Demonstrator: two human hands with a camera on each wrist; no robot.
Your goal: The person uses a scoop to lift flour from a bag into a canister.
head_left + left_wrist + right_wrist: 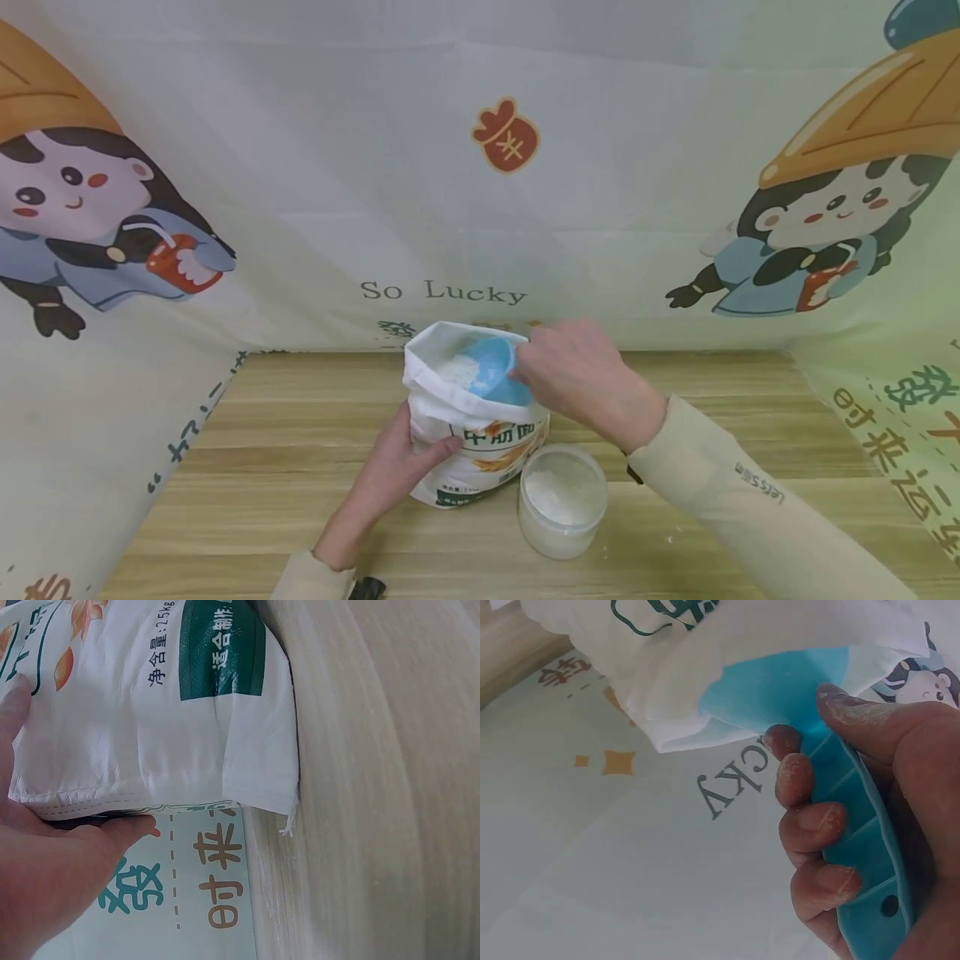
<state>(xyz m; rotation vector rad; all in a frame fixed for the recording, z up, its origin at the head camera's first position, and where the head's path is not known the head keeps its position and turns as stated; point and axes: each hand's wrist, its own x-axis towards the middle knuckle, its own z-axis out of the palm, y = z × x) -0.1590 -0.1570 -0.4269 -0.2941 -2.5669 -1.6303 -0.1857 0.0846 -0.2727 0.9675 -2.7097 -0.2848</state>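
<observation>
A white flour bag [480, 450] stands on the table with its top folded open and white flour [459, 369] inside. My left hand [401, 458] grips the bag's left side, thumb on the printed front and fingers behind; the left wrist view shows the bag's lower corner [259, 750]. My right hand [577, 375] is wrapped round the ribbed handle of a blue scoop [862, 832], with flour dust on the fingers. The scoop's bowl [491, 367] sits inside the bag's mouth, holding some flour. Right in front of the bag is a clear round jar [562, 525] containing flour.
Wood-grain table [262, 475] lies under everything, with a few specks of flour right of the jar. A printed cloth backdrop [360, 167] rises close behind the bag and along both sides.
</observation>
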